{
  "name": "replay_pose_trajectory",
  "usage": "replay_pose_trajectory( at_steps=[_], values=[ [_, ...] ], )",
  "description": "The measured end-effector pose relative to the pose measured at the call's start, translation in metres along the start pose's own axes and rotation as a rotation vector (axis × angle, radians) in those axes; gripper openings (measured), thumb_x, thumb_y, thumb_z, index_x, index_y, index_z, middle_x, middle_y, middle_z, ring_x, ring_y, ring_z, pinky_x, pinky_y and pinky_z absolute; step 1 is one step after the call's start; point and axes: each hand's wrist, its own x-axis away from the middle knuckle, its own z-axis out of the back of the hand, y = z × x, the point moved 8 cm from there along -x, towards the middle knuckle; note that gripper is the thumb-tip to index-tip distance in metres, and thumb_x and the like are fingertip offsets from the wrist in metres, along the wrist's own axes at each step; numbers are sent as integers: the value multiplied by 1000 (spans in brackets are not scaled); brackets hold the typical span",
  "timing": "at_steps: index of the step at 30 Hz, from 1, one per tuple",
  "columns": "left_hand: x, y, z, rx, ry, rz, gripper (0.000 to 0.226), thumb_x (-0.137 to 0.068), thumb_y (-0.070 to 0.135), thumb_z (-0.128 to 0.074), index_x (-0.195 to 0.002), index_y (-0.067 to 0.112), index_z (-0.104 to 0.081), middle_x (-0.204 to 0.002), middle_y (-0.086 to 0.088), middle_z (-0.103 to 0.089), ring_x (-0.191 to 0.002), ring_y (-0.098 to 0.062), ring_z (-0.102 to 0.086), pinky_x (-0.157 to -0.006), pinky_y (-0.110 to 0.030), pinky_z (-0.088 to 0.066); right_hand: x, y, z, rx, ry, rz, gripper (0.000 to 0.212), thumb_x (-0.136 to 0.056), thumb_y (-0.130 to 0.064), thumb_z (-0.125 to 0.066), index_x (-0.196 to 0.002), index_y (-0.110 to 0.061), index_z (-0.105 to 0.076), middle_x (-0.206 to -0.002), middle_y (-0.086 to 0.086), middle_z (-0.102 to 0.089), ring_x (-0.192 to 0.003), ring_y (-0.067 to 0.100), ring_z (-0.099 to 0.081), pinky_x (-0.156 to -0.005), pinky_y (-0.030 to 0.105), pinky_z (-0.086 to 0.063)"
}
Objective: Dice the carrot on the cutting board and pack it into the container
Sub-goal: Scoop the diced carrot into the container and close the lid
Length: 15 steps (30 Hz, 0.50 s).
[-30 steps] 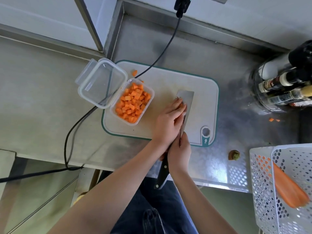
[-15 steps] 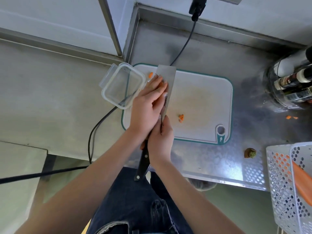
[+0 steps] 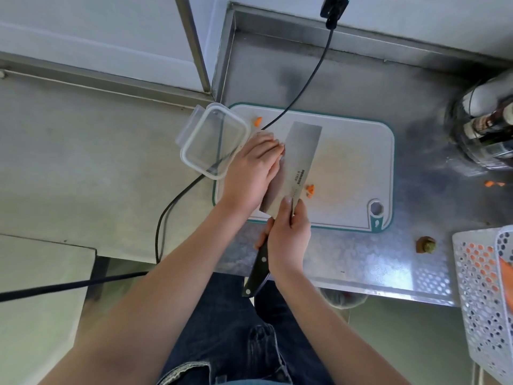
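A white cutting board (image 3: 352, 151) with a teal rim lies on the steel counter. My right hand (image 3: 288, 237) grips the black handle of a cleaver (image 3: 299, 154), whose broad blade is tilted over the board's left half. My left hand (image 3: 251, 173) lies with straight fingers against the blade's left face, over the container, which it hides. The container's clear hinged lid (image 3: 213, 140) stands open to the left. A few carrot dice (image 3: 310, 189) lie right of the blade, and one piece (image 3: 258, 121) sits near the board's far left corner.
A black cable (image 3: 305, 79) runs from the wall across the board and lid to the left. Bottles (image 3: 488, 120) stand at the far right. A white perforated basket (image 3: 483, 295) with a carrot is at the near right, a carrot stub (image 3: 426, 244) beside it. Carrot bits (image 3: 494, 184) lie on the counter.
Both hands carried the cleaver leftward from the board's middle to over the container. The blade has since tilted, showing its flat face. The container's diced carrot is now hidden.
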Motion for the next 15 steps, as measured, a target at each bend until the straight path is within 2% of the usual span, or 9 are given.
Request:
replay_pose_trajectory(
  at_steps=[4,7,9,13,15],
  values=[
    [3,6,1,-7,-16,-79,12,-84,5,-63,-93,3,-72,-99,-8,-70,-103,-22,-61,-93,-32,-46,-5,-9,31,12,74,57,34,-102,-33,-37,-86,-3,-40,-46,5,-41,-32,23,-42,-39,42,-42],
    [3,11,4,42,-38,-134,15,-88,6,-61,-99,1,-70,-107,-11,-68,-109,-23,-57,-96,-38,-46,-25,-6,65,62,143,46,35,-101,-36,-38,-87,-4,-43,-49,5,-44,-33,25,-46,-41,39,-44],
    [3,6,9,2,-33,-104,21,-92,10,-55,-107,0,-67,-116,-12,-65,-118,-25,-53,-101,-40,-42,-44,0,90,134,191,22,37,-101,-37,-38,-88,-3,-45,-51,5,-46,-34,25,-49,-45,42,-46],
    [15,-15,8,-117,-124,74,40,-98,26,-42,-127,2,-55,-134,-12,-54,-130,-27,-43,-109,-41,-34,-77,5,131,502,281,71,38,-100,-40,-33,-74,-17,-47,-58,5,-59,-51,27,-58,-56,46,-54],
    [19,-17,3,-123,-190,88,46,-99,30,-37,-133,2,-50,-139,-14,-49,-131,-29,-42,-110,-41,-33,-86,-1,141,734,322,126,42,-100,-43,-28,-76,-16,-50,-66,6,-60,-61,29,-57,-55,37,-49]
  ],
)
